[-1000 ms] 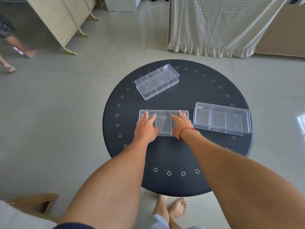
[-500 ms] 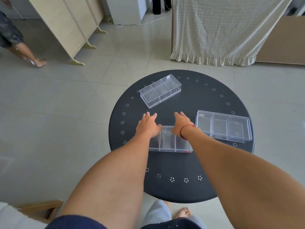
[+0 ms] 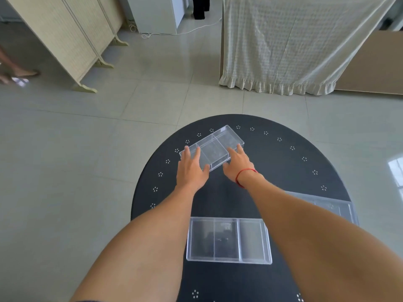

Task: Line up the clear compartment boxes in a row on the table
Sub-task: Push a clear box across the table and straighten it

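Three clear compartment boxes lie on a round black table [image 3: 283, 166]. The far box [image 3: 216, 147] sits askew near the table's back edge. My left hand [image 3: 190, 168] rests on its left end, thumb at the near side. My right hand [image 3: 237, 163], red string at the wrist, grips its right part with fingers over the top. The near box [image 3: 227, 239] lies square between my forearms, untouched. The right box [image 3: 333, 207] is partly hidden behind my right forearm.
A folding screen [image 3: 65, 38] stands on the tiled floor at the back left, a white cloth [image 3: 294, 44] hangs at the back right. Another person's foot [image 3: 19, 74] shows at the left edge. A cable [image 3: 174, 32] runs along the floor.
Both hands left the near box and reached forward onto the far askew box. The head view tilted, so the table sits lower in the frame.
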A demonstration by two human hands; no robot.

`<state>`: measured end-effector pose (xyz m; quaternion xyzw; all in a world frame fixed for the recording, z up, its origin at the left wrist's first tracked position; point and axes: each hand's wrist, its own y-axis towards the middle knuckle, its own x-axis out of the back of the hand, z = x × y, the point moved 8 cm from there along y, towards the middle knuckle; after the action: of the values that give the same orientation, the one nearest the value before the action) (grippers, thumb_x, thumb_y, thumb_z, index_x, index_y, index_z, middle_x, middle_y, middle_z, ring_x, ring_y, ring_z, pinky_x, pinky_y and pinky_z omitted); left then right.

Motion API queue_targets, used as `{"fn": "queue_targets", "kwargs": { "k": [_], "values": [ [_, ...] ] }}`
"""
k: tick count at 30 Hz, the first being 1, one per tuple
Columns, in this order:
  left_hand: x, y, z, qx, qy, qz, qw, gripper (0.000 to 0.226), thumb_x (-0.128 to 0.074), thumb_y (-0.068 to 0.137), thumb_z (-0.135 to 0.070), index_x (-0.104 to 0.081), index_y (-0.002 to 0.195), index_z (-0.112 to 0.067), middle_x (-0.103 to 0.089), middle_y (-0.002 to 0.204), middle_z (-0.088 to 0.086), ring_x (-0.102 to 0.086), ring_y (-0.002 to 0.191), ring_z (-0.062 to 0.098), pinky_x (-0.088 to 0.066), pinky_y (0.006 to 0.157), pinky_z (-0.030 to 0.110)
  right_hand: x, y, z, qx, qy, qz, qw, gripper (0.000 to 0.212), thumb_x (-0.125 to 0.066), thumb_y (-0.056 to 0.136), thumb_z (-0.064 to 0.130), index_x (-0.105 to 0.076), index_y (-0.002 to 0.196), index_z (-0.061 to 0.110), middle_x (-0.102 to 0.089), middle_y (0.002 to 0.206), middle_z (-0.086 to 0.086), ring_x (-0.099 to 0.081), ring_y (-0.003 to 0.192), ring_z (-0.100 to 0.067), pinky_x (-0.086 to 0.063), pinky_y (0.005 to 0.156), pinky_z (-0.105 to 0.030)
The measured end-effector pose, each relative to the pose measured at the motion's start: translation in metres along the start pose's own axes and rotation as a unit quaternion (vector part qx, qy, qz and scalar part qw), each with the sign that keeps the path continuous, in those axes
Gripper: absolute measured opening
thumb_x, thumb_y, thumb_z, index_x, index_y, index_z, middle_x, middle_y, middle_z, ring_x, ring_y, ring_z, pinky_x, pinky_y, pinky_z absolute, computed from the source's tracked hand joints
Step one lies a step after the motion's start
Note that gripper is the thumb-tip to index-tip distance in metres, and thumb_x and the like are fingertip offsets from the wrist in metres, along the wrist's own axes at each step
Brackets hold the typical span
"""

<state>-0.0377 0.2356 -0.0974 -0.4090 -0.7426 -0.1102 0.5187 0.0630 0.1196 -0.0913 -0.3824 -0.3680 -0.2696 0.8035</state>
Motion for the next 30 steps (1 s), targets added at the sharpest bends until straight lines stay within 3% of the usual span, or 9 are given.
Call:
{"fn": "queue_targets", "kwargs": {
  "k": [4, 6, 8, 12, 18, 21, 24, 27, 30],
  "values": [
    [-0.014, 0.025, 0.002, -0.013, -0.009, 0.035, 0.999, 0.058, -0.041, 0.101, -0.04, -0.025, 0.154, -0.022, 0.0, 0.165, 0.009, -0.001, 0.152, 0.025, -0.022, 0.119, 0.042, 0.001, 0.032, 0.014, 0.036, -0.055, 0.008, 0.998, 0.055, -0.039, 0.099, 0.017, -0.025, 0.152, 0.021, 0.001, 0.165, -0.006, -0.002, 0.153, -0.024, -0.016, 0.122, -0.05],
    [-0.019, 0.029, 0.005, -0.018, -0.014, 0.047, 0.999, 0.051, -0.04, 0.102, -0.039, -0.035, 0.15, -0.022, -0.005, 0.165, 0.008, -0.004, 0.152, 0.024, -0.025, 0.118, 0.042, -0.007, 0.039, 0.016, 0.037, -0.065, 0.042, 0.996, 0.054, -0.038, 0.099, 0.018, -0.026, 0.152, 0.022, 0.0, 0.166, -0.005, -0.001, 0.154, -0.023, -0.018, 0.121, -0.049],
    [-0.015, 0.03, 0.007, -0.009, -0.038, 0.032, 0.999, 0.044, -0.041, 0.102, -0.037, -0.048, 0.142, -0.021, -0.014, 0.164, 0.006, -0.017, 0.15, 0.023, -0.035, 0.111, 0.043, -0.013, 0.038, 0.015, 0.02, -0.067, 0.069, 0.995, 0.048, -0.039, 0.099, 0.021, -0.036, 0.147, 0.022, -0.009, 0.164, -0.007, -0.011, 0.152, -0.026, -0.026, 0.116, -0.048],
    [-0.007, 0.027, 0.012, 0.019, -0.043, 0.016, 0.999, 0.032, -0.048, 0.098, -0.036, -0.065, 0.119, -0.018, -0.03, 0.159, 0.001, -0.04, 0.137, 0.025, -0.045, 0.096, 0.038, -0.005, 0.024, 0.018, 0.019, -0.109, 0.023, 0.994, 0.038, -0.042, 0.097, 0.023, -0.058, 0.131, 0.016, -0.044, 0.141, -0.01, -0.043, 0.131, -0.031, -0.038, 0.107, -0.043],
    [-0.002, 0.006, 0.008, -0.008, -0.016, -0.013, 1.0, 0.016, -0.063, 0.09, -0.024, -0.066, 0.1, -0.012, -0.051, 0.14, -0.001, -0.053, 0.124, 0.024, -0.047, 0.086, 0.033, -0.006, -0.002, 0.007, 0.007, -0.103, 0.017, 0.995, 0.034, -0.043, 0.096, 0.021, -0.067, 0.118, 0.012, -0.051, 0.132, -0.011, -0.049, 0.123, -0.031, -0.043, 0.097, -0.039],
    [0.004, 0.003, 0.007, 0.0, -0.003, -0.05, 0.999, 0.038, -0.059, 0.092, -0.032, -0.057, 0.126, -0.015, -0.048, 0.139, 0.005, -0.048, 0.127, 0.024, -0.045, 0.095, 0.037, 0.001, 0.001, 0.003, -0.023, -0.069, -0.009, 0.997, 0.035, -0.048, 0.093, 0.022, -0.062, 0.123, 0.012, -0.046, 0.137, -0.011, -0.045, 0.126, -0.031, -0.041, 0.1, -0.041],
    [-0.002, 0.007, 0.022, 0.076, 0.007, -0.011, 0.997, 0.071, -0.054, 0.092, -0.047, -0.027, 0.15, -0.015, -0.026, 0.158, 0.012, -0.033, 0.142, 0.029, -0.04, 0.106, 0.046, 0.01, 0.008, -0.012, -0.1, 0.015, -0.035, 0.994, 0.051, -0.053, 0.091, 0.028, -0.045, 0.139, 0.014, -0.038, 0.144, -0.011, -0.04, 0.132, -0.032, -0.038, 0.105, -0.043],
    [-0.013, 0.009, 0.036, 0.161, -0.043, 0.069, 0.984, 0.096, -0.053, 0.085, -0.063, -0.005, 0.156, -0.018, -0.03, 0.155, 0.011, -0.043, 0.136, 0.032, -0.044, 0.099, 0.044, -0.001, 0.016, -0.03, -0.201, 0.115, 0.012, 0.973, 0.072, -0.057, 0.087, 0.042, -0.029, 0.147, 0.012, -0.039, 0.147, -0.013, -0.041, 0.133, -0.035, -0.039, 0.108, -0.047],
    [-0.013, 0.017, 0.039, 0.186, -0.081, 0.061, 0.977, 0.105, -0.059, 0.077, -0.07, -0.011, 0.154, -0.018, -0.037, 0.151, 0.01, -0.045, 0.134, 0.031, -0.046, 0.1, 0.044, -0.013, 0.022, -0.039, -0.257, 0.176, 0.064, 0.948, 0.083, -0.051, 0.085, 0.059, -0.025, 0.149, 0.013, -0.046, 0.145, -0.012, -0.047, 0.13, -0.036, -0.039, 0.11, -0.049]
  ]
}}
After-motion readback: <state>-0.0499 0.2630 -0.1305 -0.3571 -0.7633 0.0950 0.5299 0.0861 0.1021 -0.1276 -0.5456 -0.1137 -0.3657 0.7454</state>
